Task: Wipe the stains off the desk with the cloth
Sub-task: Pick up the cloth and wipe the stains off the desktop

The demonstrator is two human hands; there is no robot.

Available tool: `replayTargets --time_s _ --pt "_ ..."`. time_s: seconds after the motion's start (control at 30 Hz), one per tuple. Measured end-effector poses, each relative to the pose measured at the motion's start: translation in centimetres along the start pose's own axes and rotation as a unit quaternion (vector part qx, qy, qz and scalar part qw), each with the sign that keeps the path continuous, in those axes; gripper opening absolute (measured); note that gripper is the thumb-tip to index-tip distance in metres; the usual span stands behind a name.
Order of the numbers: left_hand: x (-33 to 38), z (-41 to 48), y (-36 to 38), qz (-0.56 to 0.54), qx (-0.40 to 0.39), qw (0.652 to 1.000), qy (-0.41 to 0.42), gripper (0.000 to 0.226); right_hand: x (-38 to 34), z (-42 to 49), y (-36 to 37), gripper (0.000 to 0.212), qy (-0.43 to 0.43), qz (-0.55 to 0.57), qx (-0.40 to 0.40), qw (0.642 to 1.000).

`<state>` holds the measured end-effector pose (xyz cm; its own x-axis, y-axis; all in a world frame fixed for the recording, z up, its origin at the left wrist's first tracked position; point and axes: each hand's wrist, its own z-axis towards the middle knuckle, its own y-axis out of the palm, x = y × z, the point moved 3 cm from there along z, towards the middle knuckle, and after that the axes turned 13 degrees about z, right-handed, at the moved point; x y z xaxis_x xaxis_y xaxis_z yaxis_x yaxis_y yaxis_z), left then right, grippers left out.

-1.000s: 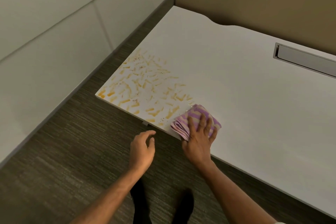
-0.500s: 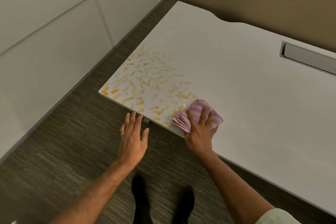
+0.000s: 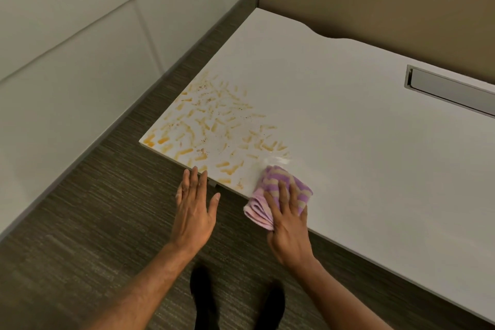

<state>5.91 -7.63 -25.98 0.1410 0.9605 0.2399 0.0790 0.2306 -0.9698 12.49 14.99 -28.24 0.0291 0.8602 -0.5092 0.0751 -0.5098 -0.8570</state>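
Your left hand (image 3: 194, 209) is now reaching up to the bench's (image 3: 361, 147) front edge, fingers stretched out flat and empty. Your right hand (image 3: 288, 225) is pressing spread fingers on the folded cloth (image 3: 278, 190) at that edge, just beside the stains (image 3: 211, 128) covering the front left corner.

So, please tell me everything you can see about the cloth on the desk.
The cloth looks soft and fluffy, like terry, striped purple and cream, pink along its layered folded edges. It lies folded and flat at the near edge of the white desk, just right of the orange stains. The right hand presses on it, fingers spread.
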Motion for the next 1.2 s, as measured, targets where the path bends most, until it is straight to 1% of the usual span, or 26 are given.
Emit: replayTargets --time_s 0.13,0.23,0.37,0.43,0.53,0.7,0.83,0.9,0.97,1.03,1.2 --pt "-0.2 0.2 0.0 0.039 0.017 0.999 0.013 0.076 3.1 0.9 -1.8 0.087 0.067 0.012 0.017 0.998" --pt "-0.7 0.5 0.2 0.059 0.019 0.998 0.017 0.080 3.5 4.2 -2.7 0.079 0.113 0.038 0.031 0.992" --pt "-1.6 1.0 0.7 0.075 0.021 0.997 0.017 0.079 3.1 9.3 -3.4 0.074 0.167 0.055 0.037 0.984" --pt "-1.9 1.2 0.9 0.081 0.025 0.996 0.019 0.078 2.1 11.2 -3.2 0.070 0.155 0.070 0.030 0.985" --pt "-2.1 1.5 1.1 0.081 0.034 0.996 0.020 0.077 -0.2 12.7 -2.1 0.067 0.093 0.071 0.002 0.993" --pt "-2.0 1.9 1.3 0.083 0.044 0.995 0.023 0.075 -3.7 11.2 1.2 0.073 0.005 0.019 -0.056 0.998" --pt "-2.0 2.3 1.2 0.092 0.046 0.994 0.022 0.075 -4.2 7.0 2.2 0.070 -0.040 0.010 -0.055 0.998" --pt "-2.1 2.6 1.2 0.093 0.043 0.995 0.022 0.075 -3.2 4.8 1.7 0.074 -0.050 0.008 -0.035 0.998" --pt "-2.2 3.0 1.3 0.099 0.038 0.994 0.021 0.075 -1.4 3.6 0.8 0.081 -0.035 0.004 -0.008 0.999" --pt "-2.4 3.3 1.3 0.103 0.041 0.994 0.020 0.075 0.4 3.9 -0.3 0.086 0.009 0.006 0.005 1.000" --pt "-3.4 3.6 1.2 0.109 0.050 0.993 0.015 0.075 2.0 9.5 -2.3 0.073 0.110 0.035 0.039 0.993"
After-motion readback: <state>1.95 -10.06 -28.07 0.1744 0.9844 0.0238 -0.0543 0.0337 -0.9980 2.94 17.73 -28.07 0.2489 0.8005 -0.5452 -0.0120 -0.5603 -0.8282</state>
